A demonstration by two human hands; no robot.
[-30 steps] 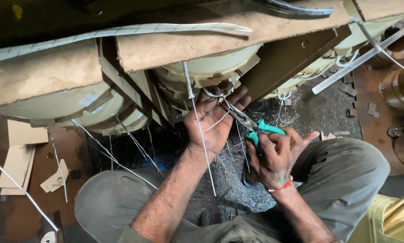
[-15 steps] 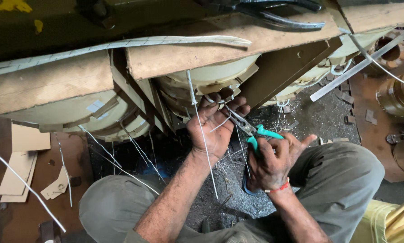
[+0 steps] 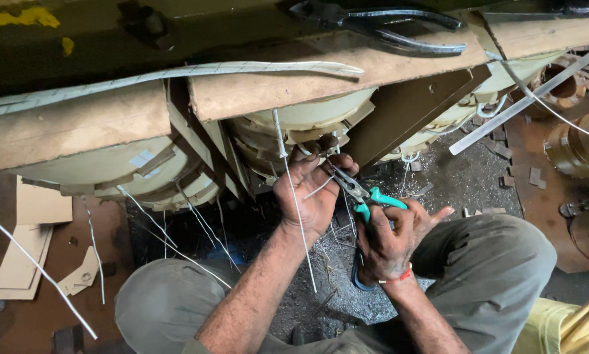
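Two hands worked at the cream coil [image 3: 307, 124]. Left hand [image 3: 311, 190] pinched a thin white tie strip [image 3: 294, 196] w/ fingers closed; it looked light, springy, best held near the coil. Right hand [image 3: 389, 246] gripped teal-handled pliers [image 3: 356, 193] firmly. Pale tape label [image 3: 140, 159] sat on left coil.

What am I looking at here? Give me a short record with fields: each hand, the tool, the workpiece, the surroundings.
left hand: pinching a thin white wire against the coil
right hand: gripping green-handled pliers
pliers tip: beside the left fingers
workpiece: cream wound coils under a wooden beam
surroundings: black pliers on the beam; cardboard scraps on the floor
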